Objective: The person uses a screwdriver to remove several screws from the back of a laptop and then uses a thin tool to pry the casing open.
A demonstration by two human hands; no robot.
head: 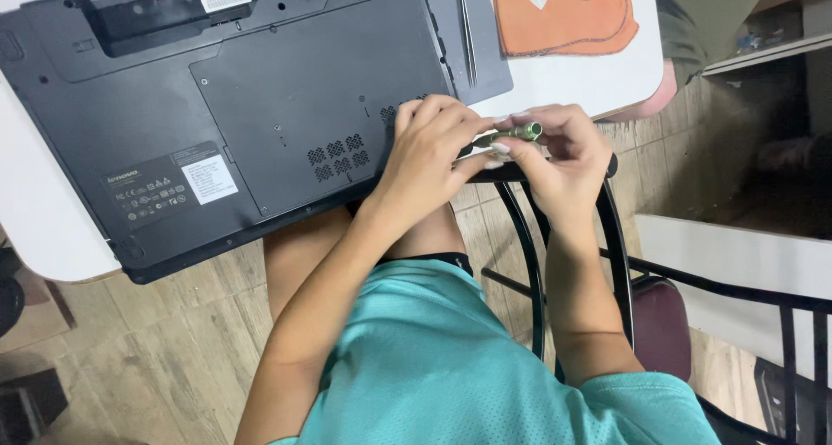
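Note:
A black laptop [217,90] lies upside down on a white table [39,220], its bottom cover facing up. Near its front right corner my left hand [429,150] and my right hand [559,155] both grip a small green-handled screwdriver [516,134]. The left fingers wrap the tool's shaft end, which is hidden. The right fingers pinch the handle's round end. The hands hover at the table's edge, above my lap.
Metal tweezers [467,29] rest on a dark panel beside the laptop. An orange cloth [563,20] with small items on it lies at the table's far right. A black metal chair [607,263] with a maroon seat stands to my right on the wooden floor.

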